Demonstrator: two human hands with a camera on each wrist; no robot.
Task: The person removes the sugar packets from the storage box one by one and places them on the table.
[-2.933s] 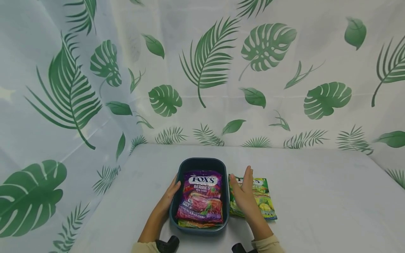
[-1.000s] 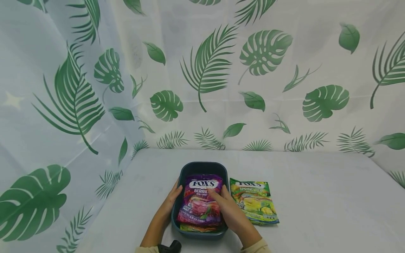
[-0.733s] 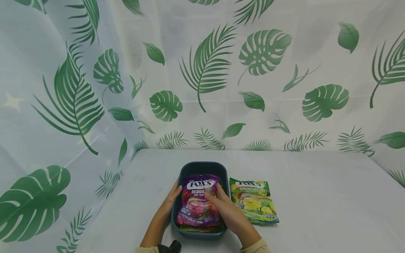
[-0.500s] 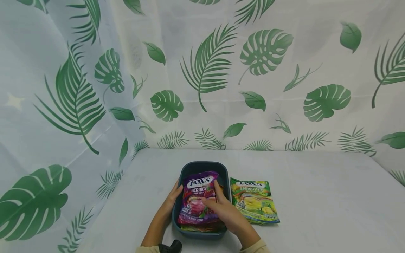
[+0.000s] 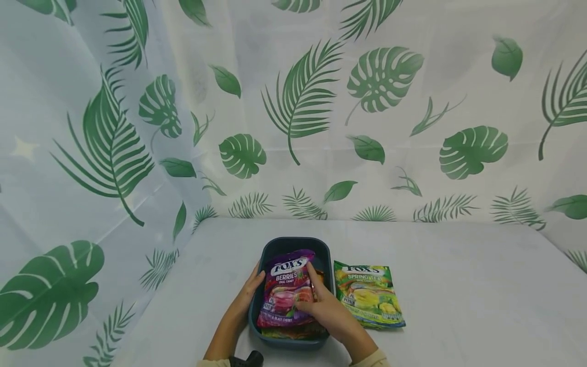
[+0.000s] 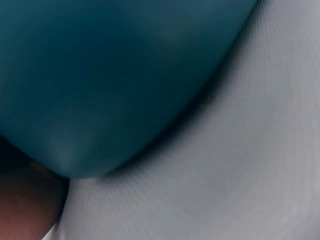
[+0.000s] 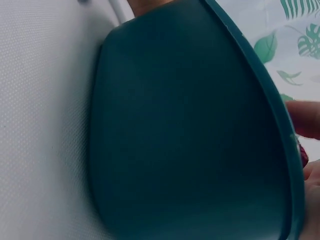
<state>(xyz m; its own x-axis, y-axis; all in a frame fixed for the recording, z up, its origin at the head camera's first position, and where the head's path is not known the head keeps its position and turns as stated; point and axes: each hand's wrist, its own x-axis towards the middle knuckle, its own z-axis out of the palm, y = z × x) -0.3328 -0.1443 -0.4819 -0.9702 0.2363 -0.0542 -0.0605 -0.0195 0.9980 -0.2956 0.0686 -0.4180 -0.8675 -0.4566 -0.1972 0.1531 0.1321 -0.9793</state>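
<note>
Purple foil Fox's berries candy bag (image 5: 287,294) shows only from the head camera, lying inside the dark teal oval plastic tub (image 5: 323,255); wrist views show just tub wall (image 7: 190,145). Right hand (image 5: 323,311) pinches it; left hand (image 5: 247,295) rests straight-fingered on the tub's side.

Open table (image 5: 458,306) to my right & behind the bin (image 5: 293,244); green packet (image 5: 369,293) lies just beside the bin's right wall, curtain (image 5: 91,204) hems in the left
</note>
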